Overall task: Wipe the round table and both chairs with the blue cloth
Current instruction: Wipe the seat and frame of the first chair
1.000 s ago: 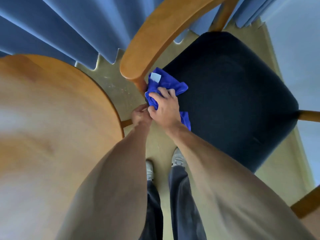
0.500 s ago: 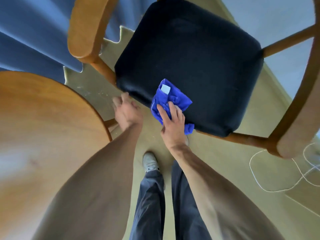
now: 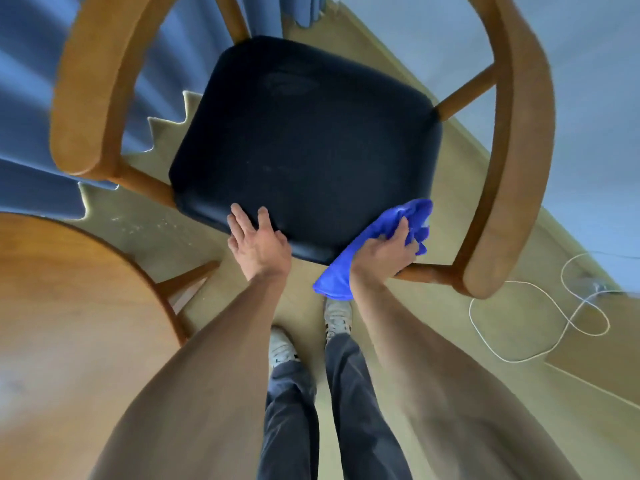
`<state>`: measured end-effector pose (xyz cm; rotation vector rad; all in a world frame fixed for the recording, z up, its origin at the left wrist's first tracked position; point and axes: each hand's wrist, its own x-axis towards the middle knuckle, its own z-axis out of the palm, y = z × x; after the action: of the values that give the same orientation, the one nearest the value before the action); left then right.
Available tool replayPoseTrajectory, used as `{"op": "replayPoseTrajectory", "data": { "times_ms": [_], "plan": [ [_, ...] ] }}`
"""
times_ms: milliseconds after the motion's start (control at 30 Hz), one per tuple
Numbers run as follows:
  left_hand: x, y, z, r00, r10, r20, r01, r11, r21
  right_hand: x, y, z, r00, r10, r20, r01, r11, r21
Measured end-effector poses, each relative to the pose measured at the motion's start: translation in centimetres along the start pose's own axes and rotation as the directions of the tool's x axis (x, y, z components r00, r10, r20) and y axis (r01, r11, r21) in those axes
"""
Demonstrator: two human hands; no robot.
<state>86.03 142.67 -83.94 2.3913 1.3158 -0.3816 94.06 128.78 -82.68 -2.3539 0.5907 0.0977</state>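
A wooden armchair with a black padded seat (image 3: 304, 147) stands in front of me, its curved armrests (image 3: 509, 143) on both sides. My right hand (image 3: 384, 251) grips the blue cloth (image 3: 349, 265) at the seat's near right corner; one end of the cloth hangs below the seat edge. My left hand (image 3: 258, 242) lies with straight fingers on the seat's near edge. The round wooden table (image 3: 69, 306) fills the lower left.
Blue curtains (image 3: 31, 109) hang behind the chair at the left. A white cable (image 3: 540, 317) loops on the floor at the right, next to a pale wall. My feet stand on the yellowish floor just before the chair.
The view has swung so the whole chair is in front. My right hand moved the cloth to the seat's near right corner, and my left hand went onto the seat's front edge.
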Motion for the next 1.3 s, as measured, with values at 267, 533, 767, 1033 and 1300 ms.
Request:
{"op": "replayPoseTrajectory", "data": {
  "times_ms": [267, 533, 767, 1033, 1300],
  "plan": [
    [2.4, 4.8, 1.2, 0.994, -0.087, -0.068, 0.083, 0.994, -0.066, 11.3, -4.5, -2.9, 0.952, 0.252, 0.173, -0.231, 0.963, -0.137],
    [5.2, 3.2, -0.6, 0.958, -0.191, -0.213, 0.165, 0.977, -0.136, 5.1, -7.1, 5.8, 0.990, -0.101, 0.100, 0.109, 0.991, -0.079],
    [6.9, -3.8, -2.5, 0.903, -0.397, -0.166, 0.365, 0.911, -0.195, -5.8, -13.0, 15.0, 0.701, -0.518, 0.491, 0.578, 0.815, 0.036],
    [8.8, -6.8, -2.7, 0.878, -0.467, -0.105, 0.416, 0.853, -0.315, -4.9, -14.1, 16.6, 0.419, -0.658, 0.626, 0.817, 0.574, 0.057],
    [8.5, -4.7, -1.7, 0.846, -0.521, -0.116, 0.444, 0.807, -0.389, 3.1, -13.2, 14.2, 0.826, -0.485, 0.286, 0.544, 0.820, -0.180]
  ]
}}
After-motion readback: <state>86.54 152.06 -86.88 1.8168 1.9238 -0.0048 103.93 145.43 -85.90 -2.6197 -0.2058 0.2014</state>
